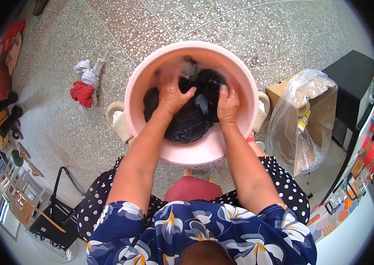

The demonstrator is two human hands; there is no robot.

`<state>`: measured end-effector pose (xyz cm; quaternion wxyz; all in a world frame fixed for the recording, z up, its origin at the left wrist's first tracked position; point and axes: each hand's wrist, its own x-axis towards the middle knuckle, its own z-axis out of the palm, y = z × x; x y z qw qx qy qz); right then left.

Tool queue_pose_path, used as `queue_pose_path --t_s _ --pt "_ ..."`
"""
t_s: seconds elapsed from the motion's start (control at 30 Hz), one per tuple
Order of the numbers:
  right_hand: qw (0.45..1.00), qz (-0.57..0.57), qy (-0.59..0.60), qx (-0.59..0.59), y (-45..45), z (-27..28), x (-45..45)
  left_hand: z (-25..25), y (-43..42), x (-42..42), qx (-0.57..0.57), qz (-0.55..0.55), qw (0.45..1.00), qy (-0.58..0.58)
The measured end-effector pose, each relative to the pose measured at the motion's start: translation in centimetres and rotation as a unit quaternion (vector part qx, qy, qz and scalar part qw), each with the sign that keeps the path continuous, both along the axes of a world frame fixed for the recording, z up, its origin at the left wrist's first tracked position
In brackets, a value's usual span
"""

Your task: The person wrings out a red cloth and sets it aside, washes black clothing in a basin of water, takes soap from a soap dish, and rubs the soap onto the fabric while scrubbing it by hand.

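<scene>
1. We are holding our left hand (pixel 173 95) over dark cloth (pixel 187 126), thumb spread, fingers blurring; we cannot tell its grip.
2. We are bending our right hand (pixel 228 104) at the cloth's edge, grip unclear.
3. Cloth is lying inside the pink basin (pixel 193 154), pink surface showing toward the near rim.
4. Floor (pixel 120 77) is stretching between basin and red cloth (pixel 82 93).

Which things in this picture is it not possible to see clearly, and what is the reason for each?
In the head view:
- Left hand: its fingers are blurred.
- Right hand: its grip on the dark cloth, if any, is hidden by the hand itself.
- Basin: the floor under the cloth is covered by it.
- Yellow packet: its print is too small to read.
</scene>
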<state>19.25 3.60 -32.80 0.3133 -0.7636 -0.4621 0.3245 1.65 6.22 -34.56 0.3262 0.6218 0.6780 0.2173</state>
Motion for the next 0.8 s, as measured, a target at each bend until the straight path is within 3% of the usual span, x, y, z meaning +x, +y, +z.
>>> queue_pose_path --t_s 0.03,0.07,0.1,0.13,0.2,0.27,0.3,0.4,0.43,0.47,0.53,0.6,0.67,0.7,0.8 --pt "0.999 -0.042 -0.009 -0.012 -0.3 -0.5 0.5 0.1 0.0 0.7 0.003 0.001 1.000 -0.004" --pt "0.999 -0.040 -0.013 -0.010 -0.4 -1.1 0.4 0.1 0.0 1.9 0.032 0.063 0.994 0.086" --pt "0.951 -0.213 0.195 -0.109 -0.1 -1.0 -0.5 0.3 0.0 2.8 0.059 0.127 0.974 0.176" --pt "0.822 -0.367 0.386 -0.201 0.1 -1.1 -0.9 0.1 -0.1 3.3 0.057 0.134 0.974 0.173" --pt "0.804 -0.342 0.435 -0.218 0.5 -2.3 -0.2 -0.1 0.2 3.8 -0.190 0.001 0.979 0.078" --pt "0.721 -0.236 0.616 -0.211 1.8 -1.0 0.7 1.2 0.3 4.0 -0.198 -0.013 0.980 0.032" --pt "0.666 -0.176 0.696 -0.204 2.6 -0.4 0.9 4.1 -0.2 4.4 -0.159 -0.019 0.987 0.006" --pt "0.685 -0.158 0.658 -0.269 2.7 1.1 1.1 10.8 -3.3 6.2 -0.043 -0.040 0.998 -0.034" --pt "0.660 -0.145 0.698 -0.235 2.5 1.9 0.4 12.5 -4.2 6.9 -0.015 -0.060 0.998 -0.032" --pt "0.642 -0.132 0.693 -0.301 2.2 3.7 0.4 13.9 -5.3 7.5 0.011 -0.081 0.996 -0.028" --pt "0.618 -0.161 0.705 -0.310 0.9 5.9 -1.1 15.5 -7.0 8.6 0.089 -0.115 0.989 0.004" --pt "0.612 -0.151 0.719 -0.292 -1.1 4.4 -0.9 15.3 -7.5 9.1 0.115 -0.109 0.987 0.019" --pt "0.738 -0.082 0.639 -0.202 -4.9 -1.6 0.6 13.6 -7.1 8.8 0.199 -0.092 0.975 0.027" --pt "0.653 -0.344 0.586 -0.335 -4.4 -2.8 0.8 12.1 -6.3 8.4 0.216 -0.086 0.973 0.011" --pt "0.673 -0.289 0.619 -0.284 -2.7 1.3 -2.3 8.7 -4.2 6.6 0.140 -0.028 0.990 0.022"
